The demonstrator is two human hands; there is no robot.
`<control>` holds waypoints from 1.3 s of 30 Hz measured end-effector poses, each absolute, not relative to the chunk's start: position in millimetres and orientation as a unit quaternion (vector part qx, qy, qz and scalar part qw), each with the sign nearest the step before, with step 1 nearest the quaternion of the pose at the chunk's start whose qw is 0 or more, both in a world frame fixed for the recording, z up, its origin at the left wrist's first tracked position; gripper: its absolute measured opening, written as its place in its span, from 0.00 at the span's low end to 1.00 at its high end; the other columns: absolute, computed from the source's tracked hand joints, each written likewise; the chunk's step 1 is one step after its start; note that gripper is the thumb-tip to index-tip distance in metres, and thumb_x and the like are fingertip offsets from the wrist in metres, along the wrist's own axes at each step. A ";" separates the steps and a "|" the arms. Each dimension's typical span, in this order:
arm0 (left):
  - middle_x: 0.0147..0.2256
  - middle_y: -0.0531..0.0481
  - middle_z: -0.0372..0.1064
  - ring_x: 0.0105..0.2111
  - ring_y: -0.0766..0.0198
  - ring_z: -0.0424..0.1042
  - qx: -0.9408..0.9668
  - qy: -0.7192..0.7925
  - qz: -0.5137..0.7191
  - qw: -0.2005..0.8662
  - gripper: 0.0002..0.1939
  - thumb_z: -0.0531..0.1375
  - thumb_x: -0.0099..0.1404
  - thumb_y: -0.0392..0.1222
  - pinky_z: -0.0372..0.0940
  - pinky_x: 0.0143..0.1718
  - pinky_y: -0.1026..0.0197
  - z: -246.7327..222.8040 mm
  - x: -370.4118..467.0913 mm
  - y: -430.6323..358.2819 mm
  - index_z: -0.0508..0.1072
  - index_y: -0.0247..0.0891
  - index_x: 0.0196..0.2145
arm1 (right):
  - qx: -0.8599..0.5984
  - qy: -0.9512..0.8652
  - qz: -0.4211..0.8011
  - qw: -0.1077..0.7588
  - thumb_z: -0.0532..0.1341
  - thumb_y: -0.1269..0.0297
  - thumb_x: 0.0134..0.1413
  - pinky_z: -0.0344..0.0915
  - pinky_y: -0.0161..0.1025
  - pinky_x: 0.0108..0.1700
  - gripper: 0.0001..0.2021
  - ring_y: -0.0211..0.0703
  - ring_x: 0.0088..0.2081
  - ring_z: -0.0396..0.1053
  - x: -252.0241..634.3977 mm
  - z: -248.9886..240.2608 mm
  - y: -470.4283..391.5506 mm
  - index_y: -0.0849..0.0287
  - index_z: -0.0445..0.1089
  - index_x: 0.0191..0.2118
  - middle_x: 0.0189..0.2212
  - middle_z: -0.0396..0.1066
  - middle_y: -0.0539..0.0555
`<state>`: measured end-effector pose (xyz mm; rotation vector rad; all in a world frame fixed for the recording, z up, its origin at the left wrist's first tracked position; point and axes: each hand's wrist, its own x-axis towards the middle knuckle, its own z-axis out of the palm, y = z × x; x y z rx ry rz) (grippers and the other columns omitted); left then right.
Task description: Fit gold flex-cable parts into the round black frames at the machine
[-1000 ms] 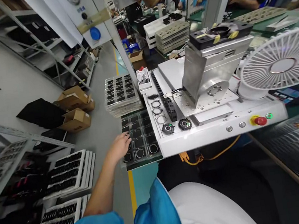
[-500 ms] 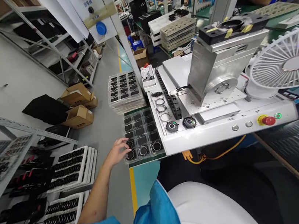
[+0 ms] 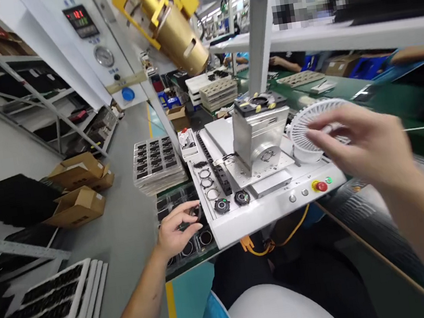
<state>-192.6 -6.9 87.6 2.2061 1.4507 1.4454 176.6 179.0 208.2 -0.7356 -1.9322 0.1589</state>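
Note:
My left hand [image 3: 178, 228] is closed in a pinch on a round black watch screen [image 3: 196, 212], held above the clear plastic tray [image 3: 162, 202]. Several more round screens with pale rims, such as one screen [image 3: 206, 237], lie in the tray's pockets below. My right hand [image 3: 367, 142] is raised at the right, in front of the white fan [image 3: 306, 127]. Its thumb and fingers are apart, with nothing visible between them. Two dark watch cases, a left case [image 3: 222, 206] and a right case [image 3: 241, 197], sit on the white machine's front ledge.
A metal fixture [image 3: 258, 139] stands on the white machine base [image 3: 240, 222], whose front has a red stop button [image 3: 321, 186]. Above hangs a brass-coloured cylinder [image 3: 184, 44]. Stacked trays [image 3: 160, 179] stand behind my left hand. Metal rings [image 3: 212, 194] lie beside a black strip. Co-workers' arms show behind.
My left hand has lifted off the tray with a round watch screen in its fingers. My right hand has come into view. The camera has tilted upward, showing the brass cylinder.

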 end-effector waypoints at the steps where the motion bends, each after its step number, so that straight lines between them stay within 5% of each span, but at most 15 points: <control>1: 0.50 0.36 0.80 0.45 0.52 0.81 0.739 0.463 0.485 0.060 0.04 0.69 0.65 0.41 0.76 0.44 0.52 92.1 -189.4 -3.7 0.79 0.39 0.34 | -0.296 -0.809 0.057 0.504 0.64 0.61 0.63 0.74 0.44 0.38 0.07 0.48 0.39 0.75 168.9 220.8 189.2 0.57 0.77 0.42 0.40 0.76 0.57; 6: 0.49 0.41 0.81 0.37 0.56 0.81 0.742 0.437 0.507 0.040 0.03 0.72 0.62 0.43 0.77 0.37 0.53 117.7 -182.9 6.6 0.84 0.45 0.35 | -0.245 -0.891 0.061 0.378 0.68 0.69 0.53 0.69 0.57 0.55 0.10 0.56 0.49 0.73 123.4 267.9 265.3 0.60 0.79 0.43 0.44 0.77 0.57; 11: 0.47 0.43 0.82 0.36 0.57 0.82 0.730 0.452 0.511 0.048 0.04 0.71 0.62 0.45 0.79 0.39 0.54 161.3 -173.8 28.9 0.85 0.44 0.32 | -0.216 -0.932 0.153 0.248 0.70 0.67 0.50 0.72 0.47 0.49 0.09 0.45 0.37 0.75 107.1 291.4 305.1 0.58 0.81 0.39 0.34 0.77 0.50; 14: 0.48 0.44 0.82 0.37 0.56 0.83 0.723 0.463 0.512 0.029 0.07 0.71 0.62 0.47 0.78 0.43 0.53 198.0 -155.9 60.0 0.85 0.43 0.32 | -0.219 -0.919 0.160 0.287 0.72 0.66 0.49 0.72 0.46 0.51 0.09 0.45 0.39 0.76 109.2 295.1 298.8 0.58 0.81 0.39 0.35 0.78 0.50; 17: 0.47 0.45 0.83 0.43 0.55 0.82 0.718 0.495 0.488 -0.016 0.07 0.70 0.62 0.48 0.75 0.51 0.51 236.8 -126.2 107.7 0.85 0.43 0.31 | -0.233 -0.853 0.176 0.432 0.69 0.63 0.53 0.72 0.49 0.53 0.12 0.48 0.44 0.76 117.4 284.7 280.5 0.62 0.78 0.43 0.40 0.79 0.56; 20: 0.44 0.45 0.83 0.45 0.53 0.81 0.722 0.527 0.445 -0.046 0.07 0.72 0.60 0.46 0.72 0.53 0.51 268.9 -91.7 162.9 0.85 0.42 0.31 | -0.236 -0.784 0.216 0.533 0.68 0.58 0.55 0.74 0.50 0.50 0.16 0.49 0.42 0.76 133.7 261.6 255.1 0.64 0.77 0.45 0.42 0.79 0.59; 26: 0.32 0.43 0.81 0.38 0.50 0.80 0.750 0.589 0.295 -0.061 0.18 0.64 0.68 0.54 0.71 0.44 0.50 286.8 -50.0 219.5 0.84 0.38 0.31 | -0.281 -0.722 0.294 0.560 0.71 0.52 0.55 0.74 0.51 0.51 0.18 0.54 0.47 0.76 198.0 199.3 190.3 0.59 0.77 0.46 0.47 0.78 0.60; 29: 0.45 0.41 0.81 0.47 0.48 0.78 0.791 0.552 0.262 -0.039 0.22 0.62 0.68 0.59 0.70 0.52 0.49 275.5 -53.9 211.3 0.82 0.37 0.44 | -0.353 -0.690 0.342 0.532 0.71 0.50 0.54 0.75 0.51 0.50 0.19 0.54 0.46 0.76 236.3 156.1 167.6 0.57 0.77 0.47 0.47 0.78 0.60; 32: 0.62 0.36 0.69 0.64 0.42 0.66 0.821 0.516 0.238 -0.060 0.38 0.68 0.60 0.63 0.61 0.65 0.46 265.7 -63.7 200.6 0.72 0.34 0.59 | -0.439 -0.637 0.406 0.487 0.70 0.47 0.53 0.76 0.50 0.46 0.22 0.56 0.45 0.77 261.9 102.2 161.0 0.57 0.75 0.47 0.45 0.78 0.61; 36: 0.63 0.36 0.67 0.65 0.38 0.64 0.829 0.523 0.189 -0.059 0.44 0.67 0.57 0.68 0.59 0.66 0.43 266.7 -68.7 201.3 0.69 0.36 0.61 | -0.542 -0.605 0.446 0.376 0.66 0.55 0.53 0.75 0.47 0.40 0.34 0.53 0.37 0.77 265.2 36.4 167.7 0.63 0.62 0.63 0.39 0.78 0.58; 39: 0.65 0.36 0.65 0.66 0.40 0.62 0.830 0.521 0.198 -0.032 0.43 0.62 0.60 0.72 0.57 0.68 0.42 271.2 -71.9 204.7 0.69 0.37 0.62 | -0.584 -0.655 0.388 0.280 0.64 0.61 0.55 0.71 0.47 0.45 0.44 0.52 0.38 0.76 253.8 9.7 172.0 0.66 0.46 0.73 0.36 0.77 0.55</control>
